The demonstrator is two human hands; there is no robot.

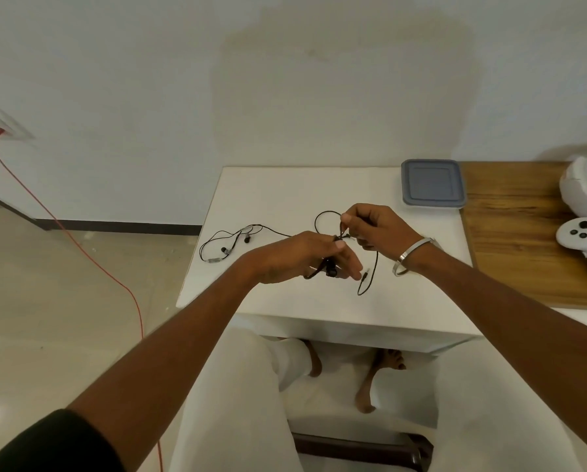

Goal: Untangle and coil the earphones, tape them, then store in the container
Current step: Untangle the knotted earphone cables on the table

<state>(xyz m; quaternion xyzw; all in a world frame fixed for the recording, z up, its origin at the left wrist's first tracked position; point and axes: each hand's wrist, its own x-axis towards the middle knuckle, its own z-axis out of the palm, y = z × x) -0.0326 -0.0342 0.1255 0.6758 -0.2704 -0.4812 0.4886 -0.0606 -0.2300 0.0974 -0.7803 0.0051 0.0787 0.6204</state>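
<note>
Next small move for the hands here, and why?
Probably pull the right hand up and away, drawing the loop free: both hands pinch the tangled thin black earphone cable, the left hand anchors it, and the jack end dangles loose.

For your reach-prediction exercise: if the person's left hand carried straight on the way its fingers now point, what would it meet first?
Probably the dangling earphone cable with its plug, just beyond the left hand; its fingers point right, toward the right hand's wrist. Depth is unclear.
</note>
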